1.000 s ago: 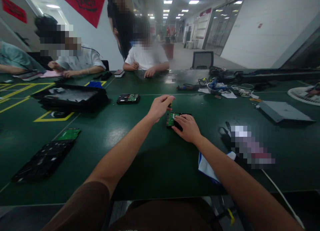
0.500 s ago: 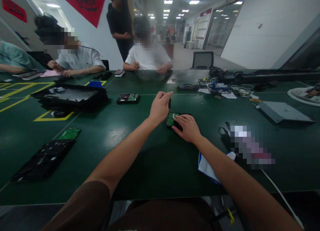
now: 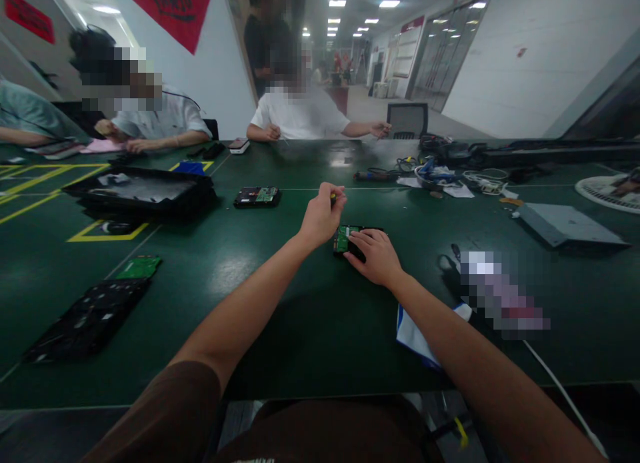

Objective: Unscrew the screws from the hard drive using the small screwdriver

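Note:
A hard drive (image 3: 343,239) lies on the green table in front of me, its green circuit board facing up. My right hand (image 3: 373,253) grips it, fingers across the top and thumb at the near edge, covering much of it. Just above and left of the drive, my left hand (image 3: 324,213) is closed around a small screwdriver (image 3: 333,198). Only its yellow-and-dark handle end shows between the fingers; the shaft and tip are hidden.
Another hard drive (image 3: 257,197) lies farther left, near a black tray (image 3: 145,189). Several drives form a row (image 3: 95,309) at the left. Cables (image 3: 435,173), a grey metal box (image 3: 570,226) and a blue-white cloth (image 3: 420,336) are rightward. Co-workers sit across the table.
My left fingers have turned the screwdriver handle, whose yellow end now shows. My right hand and the drive stay put. Across the table, a person's arm has swung out to the right.

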